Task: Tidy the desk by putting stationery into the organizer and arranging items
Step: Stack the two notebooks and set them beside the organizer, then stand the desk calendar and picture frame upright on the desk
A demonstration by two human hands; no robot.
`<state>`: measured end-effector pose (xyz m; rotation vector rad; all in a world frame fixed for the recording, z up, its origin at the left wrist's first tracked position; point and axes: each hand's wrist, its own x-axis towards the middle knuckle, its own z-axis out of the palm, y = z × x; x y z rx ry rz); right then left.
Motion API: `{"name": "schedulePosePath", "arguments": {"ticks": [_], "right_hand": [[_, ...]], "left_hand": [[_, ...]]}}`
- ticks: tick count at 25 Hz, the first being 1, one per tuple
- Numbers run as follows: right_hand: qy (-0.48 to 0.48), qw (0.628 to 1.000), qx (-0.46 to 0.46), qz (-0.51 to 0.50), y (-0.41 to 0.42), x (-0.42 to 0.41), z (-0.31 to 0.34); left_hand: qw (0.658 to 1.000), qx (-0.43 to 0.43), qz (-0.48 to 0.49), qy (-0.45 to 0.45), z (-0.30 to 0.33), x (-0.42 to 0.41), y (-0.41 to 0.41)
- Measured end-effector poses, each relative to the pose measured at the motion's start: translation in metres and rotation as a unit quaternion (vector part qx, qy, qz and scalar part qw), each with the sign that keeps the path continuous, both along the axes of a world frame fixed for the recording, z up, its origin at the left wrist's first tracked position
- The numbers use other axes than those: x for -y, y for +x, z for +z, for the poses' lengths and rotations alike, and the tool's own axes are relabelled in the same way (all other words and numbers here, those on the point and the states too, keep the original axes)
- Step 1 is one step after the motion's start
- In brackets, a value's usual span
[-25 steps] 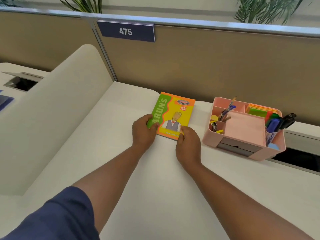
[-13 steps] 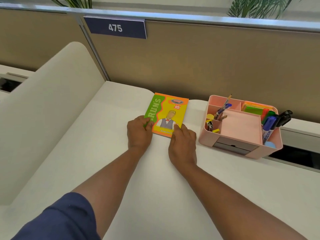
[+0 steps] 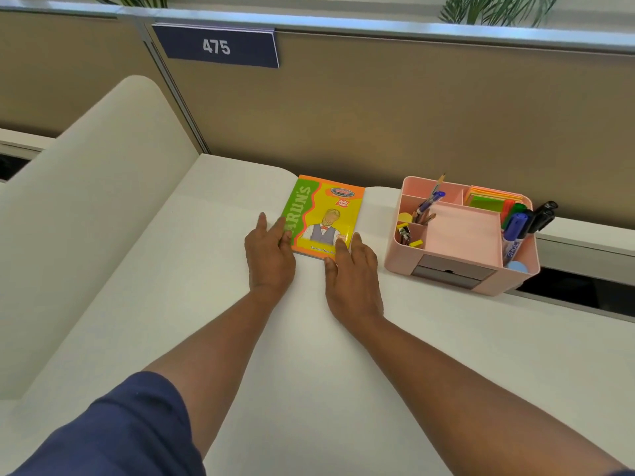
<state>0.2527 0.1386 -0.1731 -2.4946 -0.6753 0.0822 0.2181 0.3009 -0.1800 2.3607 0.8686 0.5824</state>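
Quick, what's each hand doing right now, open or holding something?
Left hand: open, straight fingers resting on the notebook's left edge.
Right hand: open, fingertips touching the notebook's near right corner.

This is an open-plan office workstation: a white table [image 3: 309,338] backs onto a tan fabric cubicle partition [image 3: 395,115] capped with a metal rail, and a dark blue number plate reading 475 [image 3: 216,46] marks the seat. A pink desk organizer [image 3: 460,242] stocked with markers, pens and sticky notes sits on the table, and potted plant fronds [image 3: 494,8] show above the partition.
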Motion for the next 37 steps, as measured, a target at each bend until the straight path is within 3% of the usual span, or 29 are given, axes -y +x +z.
{"name": "schedulePosePath", "arguments": {"ticks": [7,15,19,22,25,28,31,34,37], "right_hand": [[0.084,0.992,-0.088,0.02,-0.071,0.092,0.011],[0.162,0.962,-0.215,-0.045,-0.163,0.238,0.03],[0.196,0.949,-0.217,-0.116,-0.195,0.299,0.039],[0.206,0.944,-0.117,-0.229,-0.217,0.363,0.038],[0.118,0.912,-0.045,-0.39,-0.23,0.428,0.041],[0.031,0.851,-0.076,-0.518,-0.235,0.482,0.045],[0.015,0.821,-0.124,-0.557,-0.239,0.514,0.039],[0.037,0.828,-0.136,-0.543,-0.241,0.525,0.032],[0.068,0.821,-0.166,-0.541,-0.232,0.531,0.032]], "left_hand": [[0.992,0.081,-0.018,-0.09,0.013,0.109,-0.083],[0.946,-0.02,-0.138,-0.293,0.039,0.262,-0.152],[0.928,-0.069,-0.193,-0.309,0.043,0.316,-0.159],[0.912,-0.104,-0.24,-0.317,0.046,0.364,-0.161],[0.9,-0.117,-0.264,-0.327,0.05,0.409,-0.159],[0.899,-0.117,-0.275,-0.322,0.051,0.449,-0.153],[0.903,-0.132,-0.279,-0.3,0.055,0.483,-0.145],[0.914,-0.153,-0.262,-0.271,0.06,0.507,-0.133],[0.905,-0.189,-0.215,-0.313,0.06,0.513,-0.117]]}}
